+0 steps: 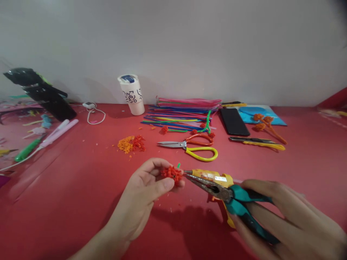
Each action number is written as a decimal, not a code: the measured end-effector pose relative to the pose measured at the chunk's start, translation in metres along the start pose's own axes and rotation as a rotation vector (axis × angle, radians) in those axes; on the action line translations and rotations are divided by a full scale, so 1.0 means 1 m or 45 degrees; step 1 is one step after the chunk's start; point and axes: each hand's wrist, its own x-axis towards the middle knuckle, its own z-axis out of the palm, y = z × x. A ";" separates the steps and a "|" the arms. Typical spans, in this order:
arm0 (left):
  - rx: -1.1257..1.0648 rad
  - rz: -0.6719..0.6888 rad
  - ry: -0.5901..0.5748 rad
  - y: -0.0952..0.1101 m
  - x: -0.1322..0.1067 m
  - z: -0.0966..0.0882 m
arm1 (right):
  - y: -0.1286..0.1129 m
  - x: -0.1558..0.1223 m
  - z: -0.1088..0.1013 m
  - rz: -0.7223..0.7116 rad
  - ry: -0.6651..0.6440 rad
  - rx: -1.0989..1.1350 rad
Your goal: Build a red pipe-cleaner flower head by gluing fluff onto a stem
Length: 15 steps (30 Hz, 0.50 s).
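Note:
My left hand (148, 191) pinches a small red fuzzy flower (171, 174) between thumb and fingers; a bit of green stem (178, 165) sticks up beside it. In my right hand (284, 209) are needle-nose pliers (238, 200) with teal and black handles, the fingers wrapped about the grips. The plier tips point left and end just short of the flower. Partly hidden behind the pliers lies a yellow glue gun (202, 174), its nozzle toward the flower. Scissors (187, 145) with one red and one yellow handle rest beyond my hands.
Orange clippings (125, 144) and red clippings (139, 143) lie in a heap. Behind the scissors is a bundle of coloured pipe cleaners (176, 113). A white tumbler (132, 94), a black bottle (47, 95), a phone (235, 121) and a yellow cutter (257, 142) surround the red tabletop (89, 173).

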 end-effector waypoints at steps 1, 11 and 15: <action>-0.011 0.009 0.003 0.000 0.000 0.001 | 0.001 -0.002 0.000 0.040 -0.011 0.032; -0.015 0.028 -0.032 -0.004 0.000 -0.002 | -0.009 0.015 -0.001 -0.012 -0.038 0.052; -0.032 0.031 -0.063 -0.004 -0.001 -0.002 | -0.009 0.015 -0.001 -0.035 -0.005 0.039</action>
